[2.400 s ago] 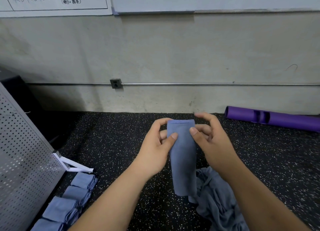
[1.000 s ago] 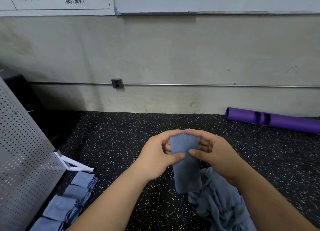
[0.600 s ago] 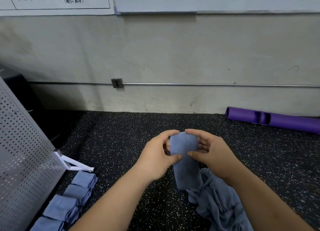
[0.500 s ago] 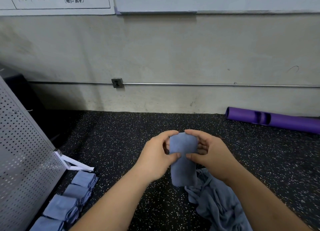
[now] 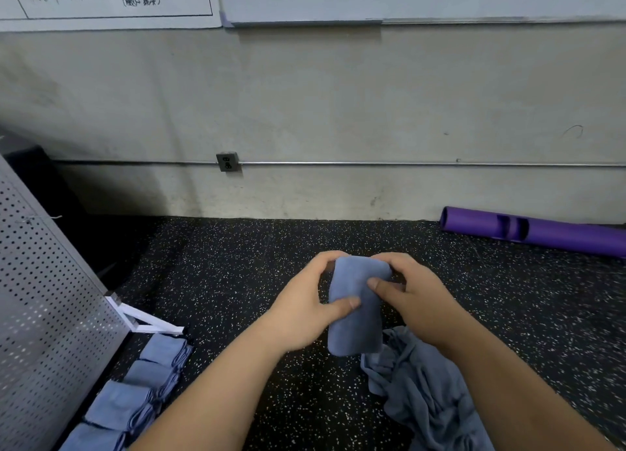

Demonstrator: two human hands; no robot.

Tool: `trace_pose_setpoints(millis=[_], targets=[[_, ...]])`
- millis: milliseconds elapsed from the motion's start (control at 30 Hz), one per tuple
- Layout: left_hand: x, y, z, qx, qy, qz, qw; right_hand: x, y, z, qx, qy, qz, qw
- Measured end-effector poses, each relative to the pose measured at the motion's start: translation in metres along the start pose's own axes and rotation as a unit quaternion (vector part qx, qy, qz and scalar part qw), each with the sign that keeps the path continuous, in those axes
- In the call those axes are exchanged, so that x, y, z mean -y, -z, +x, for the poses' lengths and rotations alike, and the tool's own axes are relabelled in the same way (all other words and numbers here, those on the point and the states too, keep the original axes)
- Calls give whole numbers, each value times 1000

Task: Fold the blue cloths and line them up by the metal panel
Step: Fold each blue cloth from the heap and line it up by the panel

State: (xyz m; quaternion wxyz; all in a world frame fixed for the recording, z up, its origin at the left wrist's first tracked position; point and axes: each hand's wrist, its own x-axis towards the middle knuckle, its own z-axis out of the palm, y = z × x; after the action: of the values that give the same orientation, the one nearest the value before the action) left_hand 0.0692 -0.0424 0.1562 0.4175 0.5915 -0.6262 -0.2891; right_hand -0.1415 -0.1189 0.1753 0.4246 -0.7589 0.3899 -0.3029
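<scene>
Your left hand point(image 5: 306, 310) and right hand point(image 5: 411, 300) together pinch a folded blue cloth point(image 5: 354, 318), apparently above the floor point(image 5: 220, 281).

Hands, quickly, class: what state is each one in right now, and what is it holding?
Left hand: closed on the folded blue cloth, thumb across its front.
Right hand: closed on the same cloth, thumb on its front.

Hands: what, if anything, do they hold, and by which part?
Both the left hand and right hand grip the folded blue cloth by its upper half.
</scene>
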Motion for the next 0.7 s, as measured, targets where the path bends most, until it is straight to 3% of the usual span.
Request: trace_pose_setpoints(millis=[100, 267, 433, 700], targets=[[1, -1, -2, 36, 13, -34, 999, 3, 5, -1, 15, -17, 78, 997], [-2, -6, -3, -5, 35, -90, 995, -2, 1, 0, -19, -49, 116, 992], [-4, -6, -4, -74, 74, -145, 984, -5, -5, 0, -80, -47, 49, 994], [-9, -12, -3, -111, 106, -197, 968, -5, -15, -1, -40, -24, 29, 998]])
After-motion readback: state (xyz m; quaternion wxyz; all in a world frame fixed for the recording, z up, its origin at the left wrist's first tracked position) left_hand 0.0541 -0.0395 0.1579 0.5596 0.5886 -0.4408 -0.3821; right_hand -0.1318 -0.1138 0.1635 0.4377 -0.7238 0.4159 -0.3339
